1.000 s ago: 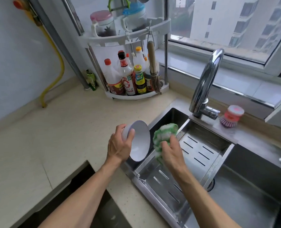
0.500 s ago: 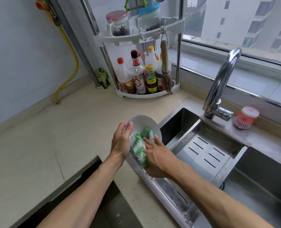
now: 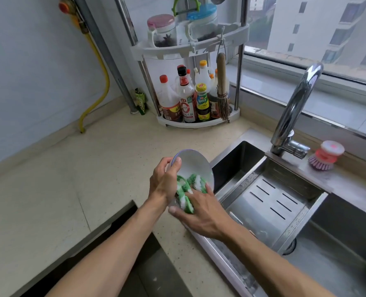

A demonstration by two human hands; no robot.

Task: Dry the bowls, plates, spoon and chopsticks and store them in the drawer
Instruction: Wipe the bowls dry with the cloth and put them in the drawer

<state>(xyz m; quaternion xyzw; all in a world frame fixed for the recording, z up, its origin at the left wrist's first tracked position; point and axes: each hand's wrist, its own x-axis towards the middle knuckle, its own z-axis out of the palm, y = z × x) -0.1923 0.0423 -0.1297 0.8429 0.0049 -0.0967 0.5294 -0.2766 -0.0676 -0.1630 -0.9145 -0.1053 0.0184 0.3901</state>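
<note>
Landmark: stainless steel sink [image 3: 252,159] set into the beige speckled stone table [image 3: 92,179].

Small round white bowl [image 3: 196,166] held tilted, just off the sink's left rim, above the table edge. Left hand [image 3: 164,183] grips the bowl's rim, thumb over the edge, fingers behind. Right hand [image 3: 201,211] presses a green-and-white knitted cloth [image 3: 188,189] into the bowl's inside, fingers curled over the cloth, thumb under it.

Perforated steel drain tray [image 3: 270,200] sits across the sink. Chrome tap [image 3: 293,108] behind the sink; pink dish brush [image 3: 325,155] on the ledge right of the tap. White corner rack of sauce bottles [image 3: 190,99] on the table, beyond the sink's far-left corner.
</note>
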